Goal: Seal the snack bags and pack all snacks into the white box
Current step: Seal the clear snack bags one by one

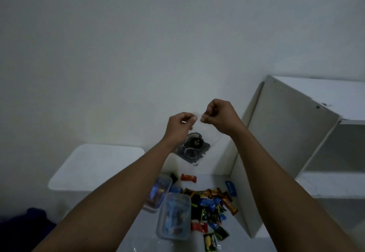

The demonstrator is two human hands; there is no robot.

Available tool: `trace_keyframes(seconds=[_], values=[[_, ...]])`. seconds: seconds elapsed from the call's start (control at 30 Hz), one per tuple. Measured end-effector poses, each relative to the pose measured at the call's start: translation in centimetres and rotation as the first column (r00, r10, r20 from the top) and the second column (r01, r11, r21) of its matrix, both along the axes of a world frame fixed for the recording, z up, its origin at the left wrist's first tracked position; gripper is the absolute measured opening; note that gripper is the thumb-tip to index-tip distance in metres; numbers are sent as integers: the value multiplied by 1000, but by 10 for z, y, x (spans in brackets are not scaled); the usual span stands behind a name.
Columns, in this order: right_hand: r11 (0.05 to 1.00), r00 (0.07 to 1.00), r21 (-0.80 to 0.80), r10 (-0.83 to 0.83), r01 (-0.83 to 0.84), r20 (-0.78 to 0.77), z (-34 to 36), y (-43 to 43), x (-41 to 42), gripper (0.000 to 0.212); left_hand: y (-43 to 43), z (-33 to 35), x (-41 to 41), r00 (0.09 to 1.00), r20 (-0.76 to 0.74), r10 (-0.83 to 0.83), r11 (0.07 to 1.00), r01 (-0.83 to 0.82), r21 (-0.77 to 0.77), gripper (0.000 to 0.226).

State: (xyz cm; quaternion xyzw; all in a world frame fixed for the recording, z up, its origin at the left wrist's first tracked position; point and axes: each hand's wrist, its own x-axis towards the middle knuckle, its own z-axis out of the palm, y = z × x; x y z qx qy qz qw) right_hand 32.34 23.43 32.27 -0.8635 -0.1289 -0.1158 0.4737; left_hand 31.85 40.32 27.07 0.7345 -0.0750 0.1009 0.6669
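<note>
I hold a clear plastic snack bag (194,145) up in the air, with dark round snacks in its lower part. My left hand (180,126) and my right hand (219,116) pinch its top edge side by side, fingertips almost touching. Below on the white surface lie several loose wrapped snacks (212,202) in red, blue, green and brown. Two clear bags of snacks, one (174,217) nearer me and another (159,191) behind it, lie flat to their left. A white box (94,164) stands at the left, seen from above, its top looking closed.
A white shelf unit (308,133) with open compartments rises at the right, its side panel close to the loose snacks. A plain white wall fills the background. A dark blue thing (29,224) sits at the lower left.
</note>
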Motion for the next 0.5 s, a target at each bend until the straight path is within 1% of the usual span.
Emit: trace_keyframes(seconds=[0.07, 0.2, 0.37, 0.5], values=[[1000, 999, -6, -5, 5, 34, 18, 11, -16, 30, 11, 19, -16, 999, 25, -31, 999, 32, -25, 15], [1000, 996, -26, 9, -7, 86, 50, 29, -46, 25, 32, 56, -44, 993, 74, -94, 994, 97, -42, 11], [996, 986, -58, 73, -65, 150, 95, 52, -77, 21, 53, 96, -66, 988, 140, -68, 993, 81, -88, 11], [993, 963, -102, 78, -53, 257, 124, 71, -94, 25, 66, 124, -79, 977, 204, -63, 993, 82, -89, 16]])
